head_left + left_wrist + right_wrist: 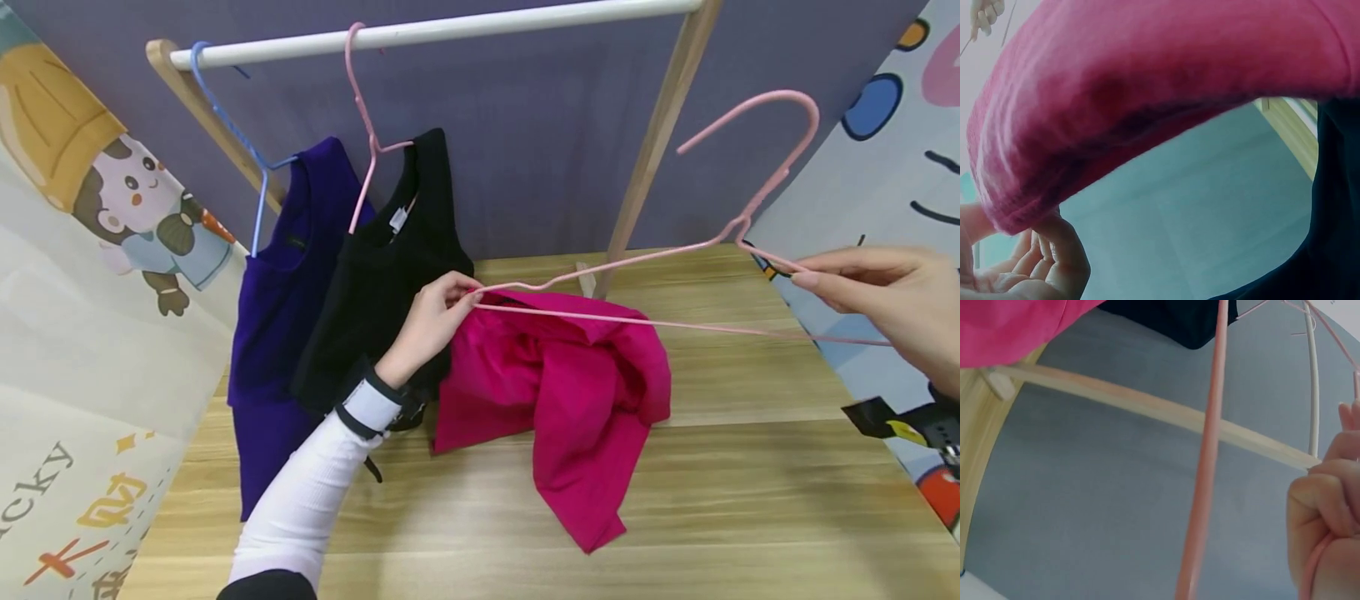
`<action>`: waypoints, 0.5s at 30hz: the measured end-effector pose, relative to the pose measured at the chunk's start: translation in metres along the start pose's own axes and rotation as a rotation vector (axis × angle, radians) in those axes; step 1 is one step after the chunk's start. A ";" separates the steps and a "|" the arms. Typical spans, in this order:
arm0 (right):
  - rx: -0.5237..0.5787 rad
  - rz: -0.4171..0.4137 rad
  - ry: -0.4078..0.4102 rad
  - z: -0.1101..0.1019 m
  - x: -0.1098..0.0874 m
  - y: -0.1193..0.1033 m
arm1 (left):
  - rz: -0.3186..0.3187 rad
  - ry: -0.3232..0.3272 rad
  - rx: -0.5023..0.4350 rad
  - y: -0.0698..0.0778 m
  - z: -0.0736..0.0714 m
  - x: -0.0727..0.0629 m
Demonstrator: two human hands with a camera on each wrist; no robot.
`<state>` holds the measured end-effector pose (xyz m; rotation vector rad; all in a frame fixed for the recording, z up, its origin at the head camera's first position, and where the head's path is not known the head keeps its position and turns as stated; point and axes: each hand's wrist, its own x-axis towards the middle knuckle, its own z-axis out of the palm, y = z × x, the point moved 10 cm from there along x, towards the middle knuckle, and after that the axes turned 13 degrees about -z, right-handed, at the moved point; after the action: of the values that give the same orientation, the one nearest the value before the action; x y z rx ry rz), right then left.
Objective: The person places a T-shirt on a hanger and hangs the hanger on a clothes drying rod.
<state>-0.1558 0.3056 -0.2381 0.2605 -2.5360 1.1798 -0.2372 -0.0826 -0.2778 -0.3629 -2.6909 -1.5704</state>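
A crumpled magenta garment point(577, 375) hangs from my left hand point(435, 321), its lower folds over the wooden surface. The left thumb and fingers pinch its upper edge, at the left end of a pink hanger point(660, 255); in the left wrist view they hold a corner of the cloth point(1166, 56). My right hand point(892, 300) grips the same hanger by its right shoulder, below the upturned hook. In the right wrist view the right fingers point(1329, 487) curl round the pink hanger bar. How far the hanger's left end reaches inside the cloth is hidden.
A white rail point(450, 30) on wooden posts point(660, 142) stands at the back. From it hang a purple top point(273, 325) on a blue hanger point(238, 133) and a black top point(390, 275) on another pink hanger point(362, 108). Printed cloths point(90, 333) flank both sides.
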 end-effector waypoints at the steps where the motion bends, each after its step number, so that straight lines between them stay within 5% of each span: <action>1: -0.015 0.003 0.004 -0.002 -0.002 0.000 | 0.003 0.003 -0.005 0.000 0.000 0.000; 7: -0.029 -0.073 0.059 -0.012 -0.002 -0.010 | 0.004 0.008 -0.019 -0.001 -0.002 0.001; 15: -0.021 -0.309 0.117 -0.026 0.006 -0.040 | 0.024 -0.045 0.007 0.003 0.000 -0.001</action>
<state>-0.1436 0.3001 -0.1917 0.5403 -2.3025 1.0171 -0.2362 -0.0813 -0.2757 -0.4338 -2.7137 -1.5648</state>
